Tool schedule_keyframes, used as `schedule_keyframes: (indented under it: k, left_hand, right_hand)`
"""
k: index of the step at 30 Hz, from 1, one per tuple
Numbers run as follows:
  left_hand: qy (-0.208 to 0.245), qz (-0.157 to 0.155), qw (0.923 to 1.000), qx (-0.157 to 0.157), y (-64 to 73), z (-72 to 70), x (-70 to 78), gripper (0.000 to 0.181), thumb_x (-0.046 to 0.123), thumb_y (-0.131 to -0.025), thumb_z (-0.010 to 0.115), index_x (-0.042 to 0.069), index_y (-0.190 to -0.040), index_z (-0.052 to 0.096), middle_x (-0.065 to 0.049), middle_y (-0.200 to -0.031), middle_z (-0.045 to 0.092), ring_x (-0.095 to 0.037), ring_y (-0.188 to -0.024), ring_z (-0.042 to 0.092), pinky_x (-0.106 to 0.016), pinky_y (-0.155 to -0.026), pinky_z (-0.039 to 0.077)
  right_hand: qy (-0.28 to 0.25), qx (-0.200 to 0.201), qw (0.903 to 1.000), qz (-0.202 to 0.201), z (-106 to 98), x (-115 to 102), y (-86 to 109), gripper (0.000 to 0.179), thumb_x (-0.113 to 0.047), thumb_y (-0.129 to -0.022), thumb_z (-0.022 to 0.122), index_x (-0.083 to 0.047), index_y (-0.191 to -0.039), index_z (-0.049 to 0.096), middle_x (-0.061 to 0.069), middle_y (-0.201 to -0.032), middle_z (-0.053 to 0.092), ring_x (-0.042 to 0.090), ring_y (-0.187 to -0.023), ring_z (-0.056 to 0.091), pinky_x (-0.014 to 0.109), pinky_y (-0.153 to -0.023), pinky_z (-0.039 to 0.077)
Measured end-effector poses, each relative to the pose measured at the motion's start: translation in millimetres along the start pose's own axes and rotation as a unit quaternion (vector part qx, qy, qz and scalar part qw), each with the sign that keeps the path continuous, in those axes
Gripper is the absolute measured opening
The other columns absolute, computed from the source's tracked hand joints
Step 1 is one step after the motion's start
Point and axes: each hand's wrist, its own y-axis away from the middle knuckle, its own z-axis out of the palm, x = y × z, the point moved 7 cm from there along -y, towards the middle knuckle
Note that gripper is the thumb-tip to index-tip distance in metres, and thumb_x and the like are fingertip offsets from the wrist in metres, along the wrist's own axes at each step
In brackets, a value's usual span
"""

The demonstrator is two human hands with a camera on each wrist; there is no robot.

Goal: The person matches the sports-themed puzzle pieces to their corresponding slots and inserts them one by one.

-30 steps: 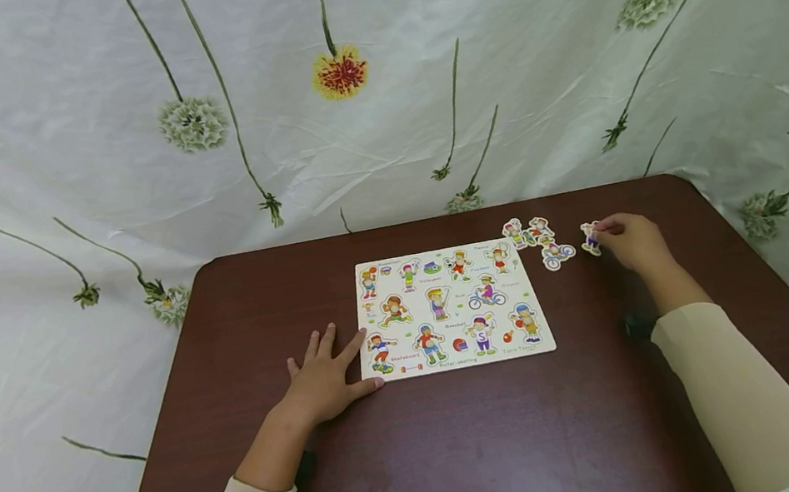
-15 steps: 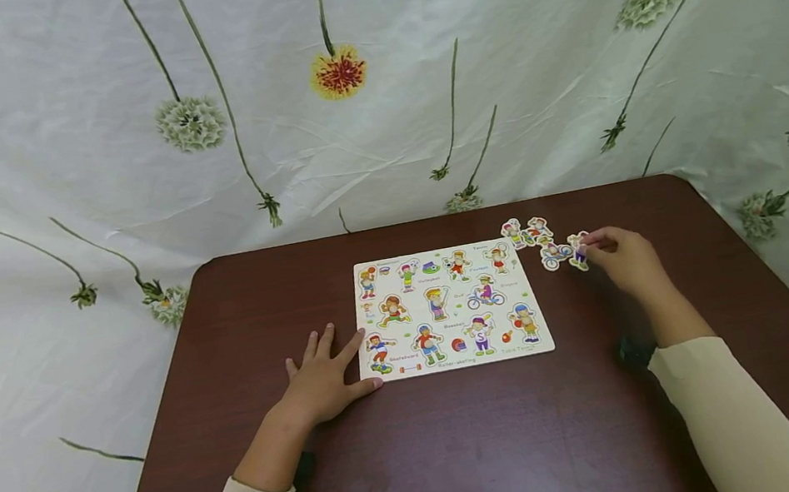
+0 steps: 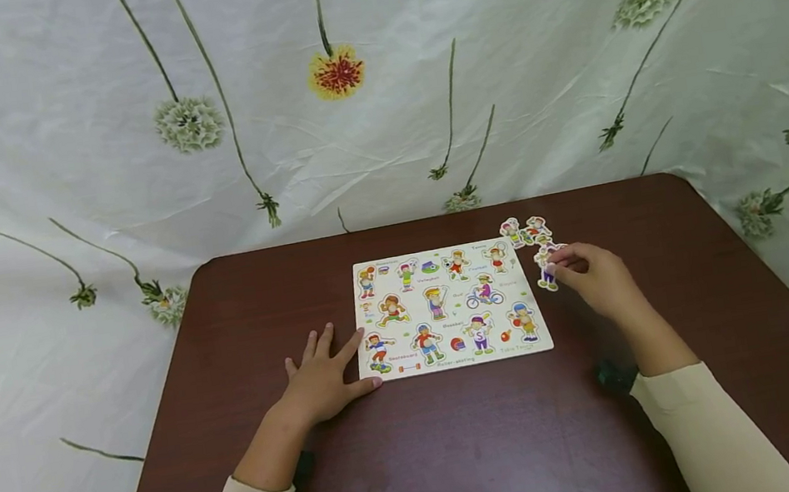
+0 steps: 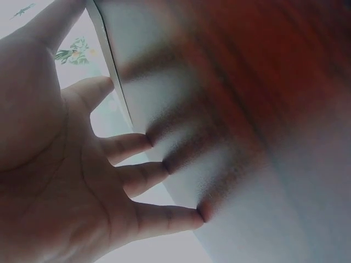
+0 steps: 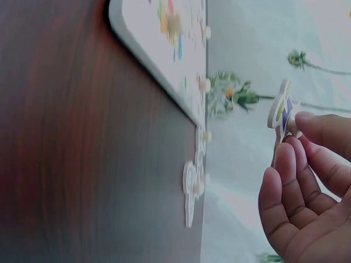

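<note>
A flat wooden peg puzzle board (image 3: 499,318) with cartoon figures doing sports lies on the table. My left hand (image 3: 319,383) rests beside it with spread, straight fingers, the thumb and forefinger touching the board's left edge. In the left wrist view, the left fingertips (image 4: 200,215) meet the tabletop. Off the board's right side, my right hand (image 3: 596,281) pinches a puzzle piece (image 3: 546,275) shaped like a child in purple. The right wrist view has that piece raised above the table, its knob between thumb and fingers.
Several loose puzzle pieces (image 3: 511,232) lie together by the board's upper right corner; one is mostly behind the held piece. The dark brown table (image 3: 453,448) ends at a back edge, where a white flower-printed cloth (image 3: 395,145) hangs.
My right hand has carried the pinched puzzle piece leftward and slightly nearer, from right of the loose pieces to beside the board's right edge. The left hand and the board stay in place.
</note>
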Motion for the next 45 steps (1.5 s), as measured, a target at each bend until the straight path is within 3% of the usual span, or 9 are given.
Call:
schedule_keyframes:
  k: [20,30,45]
  left_hand:
    - [0.0,-0.001,1.0,-0.002,-0.4,1.1,-0.2,0.088,0.066,-0.089,0.065,0.032,-0.161,0.028,-0.023,-0.169,0.011,-0.05,-0.156,0.005,-0.083,-0.11,0.009]
    - [0.002,0.0,1.0,-0.003,1.2,-1.4,1.5,0.088,0.064,-0.089,0.066,0.03,-0.161,0.028,-0.024,-0.169,0.011,-0.05,-0.155,0.005,-0.083,-0.11,0.009]
    - [0.001,0.0,1.0,-0.001,1.5,-1.3,1.6,0.088,0.064,-0.089,0.065,0.03,-0.161,0.028,-0.024,-0.169,0.012,-0.05,-0.155,0.006,-0.083,-0.11,0.009]
  right_hand:
    - [-0.017,-0.043,0.9985,-0.029,47,-35,18.8,0.015,-0.017,-0.095,0.072,-0.006,-0.105,0.071,0.011,-0.101,0.07,0.023,-0.089,0.067,0.033,-0.079,0.052]
    - [-0.027,-0.056,0.996,-0.065,65,-49,23.7,0.01,-0.013,-0.091,0.075,-0.006,-0.099,0.073,0.008,-0.092,0.068,0.016,-0.081,0.062,0.026,-0.071,0.05]
    - [-0.021,-0.129,0.9872,-0.092,95,-65,30.2,0.005,-0.007,-0.088,0.076,-0.007,-0.088,0.071,0.004,-0.084,0.067,0.01,-0.075,0.059,0.024,-0.069,0.049]
